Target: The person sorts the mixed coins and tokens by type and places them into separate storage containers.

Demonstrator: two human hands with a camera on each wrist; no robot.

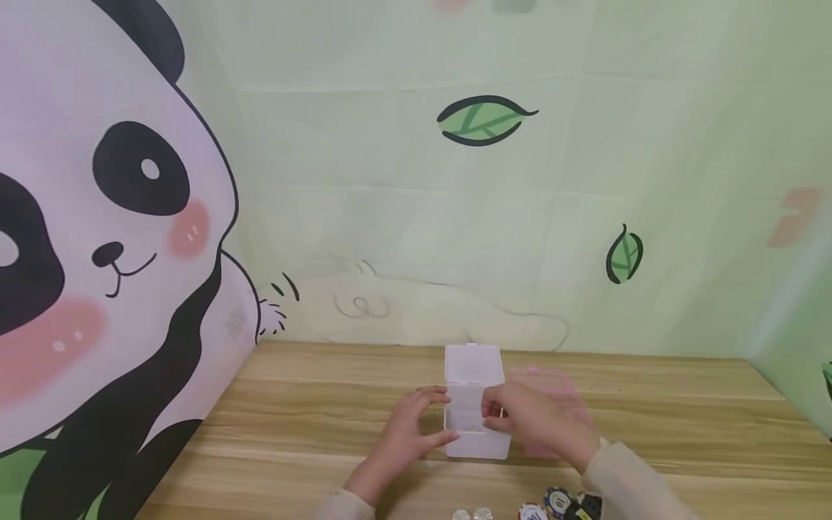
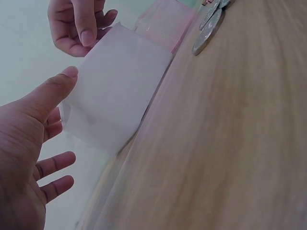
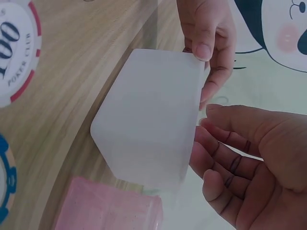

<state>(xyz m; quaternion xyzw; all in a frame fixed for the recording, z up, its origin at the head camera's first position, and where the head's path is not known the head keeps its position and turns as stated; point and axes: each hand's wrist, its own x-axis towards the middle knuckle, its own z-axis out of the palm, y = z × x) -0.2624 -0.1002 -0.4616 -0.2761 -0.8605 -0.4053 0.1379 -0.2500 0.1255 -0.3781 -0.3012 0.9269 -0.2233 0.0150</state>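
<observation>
A white plastic box point(image 1: 477, 445) stands on the table, its lid point(image 1: 473, 364) raised at the back; a few small pale pieces point(image 1: 472, 427) lie inside. My left hand point(image 1: 414, 426) is at the box's left side, fingers spread, with the thumb at the front rim and the fingertips near the back left edge. Over the box's right side is my right hand point(image 1: 520, 412), its fingers loosely bent and dipping toward the opening. In the right wrist view its thumb and forefinger point(image 3: 230, 115) come close together beside the rim; nothing shows between them.
A translucent pink box point(image 1: 562, 412) stands just right of the white one, partly behind my right arm. Nearer me lie two silver coins point(image 1: 483, 513) and several poker chips point(image 1: 557, 500), with a black item point(image 1: 588, 503) by my right sleeve. A panda-printed cloth point(image 1: 390, 217) hangs behind the table.
</observation>
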